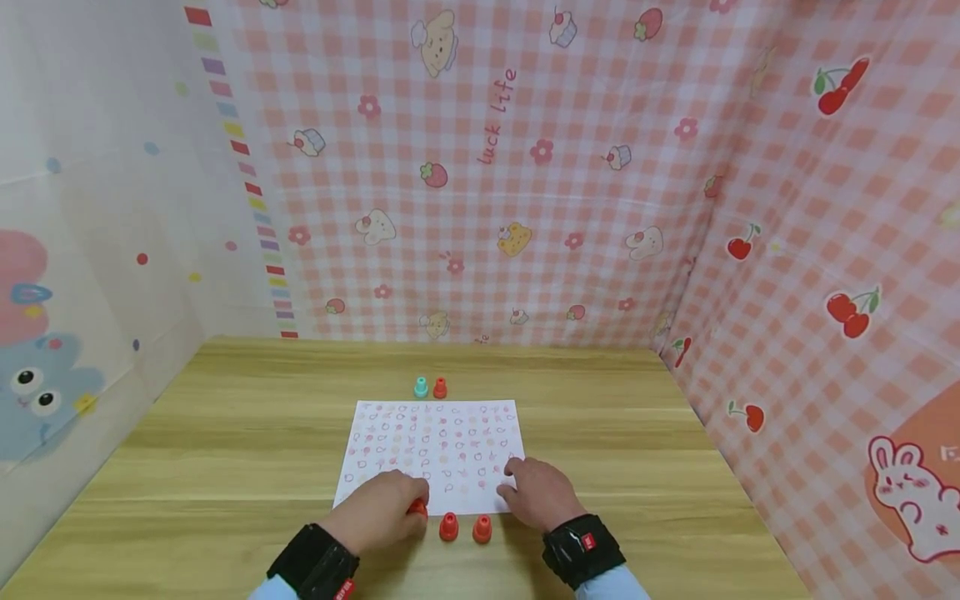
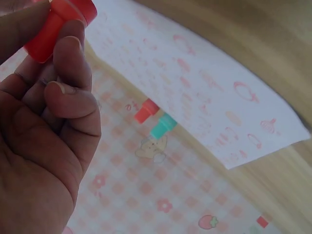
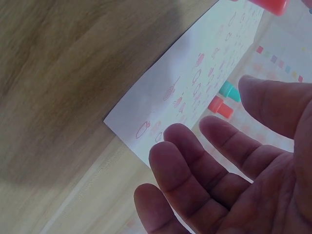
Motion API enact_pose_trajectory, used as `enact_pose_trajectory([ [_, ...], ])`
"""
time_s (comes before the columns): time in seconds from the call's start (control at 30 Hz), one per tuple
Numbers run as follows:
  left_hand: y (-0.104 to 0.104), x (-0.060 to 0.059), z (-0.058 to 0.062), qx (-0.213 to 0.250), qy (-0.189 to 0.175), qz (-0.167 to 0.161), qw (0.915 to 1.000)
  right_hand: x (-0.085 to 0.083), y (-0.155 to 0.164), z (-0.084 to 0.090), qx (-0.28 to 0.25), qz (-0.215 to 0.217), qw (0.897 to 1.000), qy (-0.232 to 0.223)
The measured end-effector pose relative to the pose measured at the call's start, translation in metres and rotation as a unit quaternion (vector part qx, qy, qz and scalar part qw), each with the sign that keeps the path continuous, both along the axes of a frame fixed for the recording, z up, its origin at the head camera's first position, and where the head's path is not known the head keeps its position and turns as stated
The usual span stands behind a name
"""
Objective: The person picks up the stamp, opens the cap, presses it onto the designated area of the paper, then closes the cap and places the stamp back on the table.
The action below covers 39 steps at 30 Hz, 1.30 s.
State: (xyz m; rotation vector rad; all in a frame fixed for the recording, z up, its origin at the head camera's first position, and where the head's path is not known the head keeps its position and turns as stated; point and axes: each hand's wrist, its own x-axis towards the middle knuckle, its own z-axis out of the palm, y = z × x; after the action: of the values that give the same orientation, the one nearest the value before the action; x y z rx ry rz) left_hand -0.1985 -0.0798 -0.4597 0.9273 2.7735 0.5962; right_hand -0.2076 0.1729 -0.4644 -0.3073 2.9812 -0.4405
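A white sheet of paper [image 1: 470,495] printed with rows of small pink, red and purple stamped figures lies on the wooden table. My left hand [image 1: 382,508] is at the sheet's near left part and pinches a red stamp [image 2: 45,35] between thumb and fingers. At the sheet's right edge, my right hand [image 1: 542,493] holds nothing, its fingers apart and slightly bent. Between the hands, just off the near edge of the paper, stand two red stamps, one on the left [image 1: 448,527] and another on the right [image 1: 482,528].
Beyond the far edge of the sheet a teal stamp [image 1: 422,387] and a red stamp [image 1: 440,388] stand side by side. Pink checked cloth [image 1: 480,208] hangs behind the wooden table [image 1: 637,433], and more printed cloth closes off both sides.
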Motion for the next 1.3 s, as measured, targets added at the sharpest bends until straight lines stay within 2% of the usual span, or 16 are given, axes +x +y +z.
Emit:
enact_pose_trajectory([
  [0.23,0.001,-0.004,0.009,0.050,0.035,0.018,0.9980,0.002,-0.002,0.001,-0.002,0.000,1.000,0.010],
  [0.47,0.003,-0.012,0.012,0.088,0.005,0.041,0.9953,0.002,-0.003,0.000,-0.013,-0.003,0.999,0.029],
  [0.83,0.011,-0.020,0.007,0.140,0.036,0.045,0.9884,0.001,-0.005,-0.004,-0.044,-0.012,0.998,0.052],
  [1.1,0.021,-0.022,0.004,0.173,0.029,0.058,0.9828,0.002,-0.009,-0.001,-0.109,-0.020,0.993,0.038],
  [1.3,0.031,-0.021,0.002,0.208,0.042,0.058,0.9755,0.003,-0.011,0.003,-0.179,-0.031,0.983,0.015],
])
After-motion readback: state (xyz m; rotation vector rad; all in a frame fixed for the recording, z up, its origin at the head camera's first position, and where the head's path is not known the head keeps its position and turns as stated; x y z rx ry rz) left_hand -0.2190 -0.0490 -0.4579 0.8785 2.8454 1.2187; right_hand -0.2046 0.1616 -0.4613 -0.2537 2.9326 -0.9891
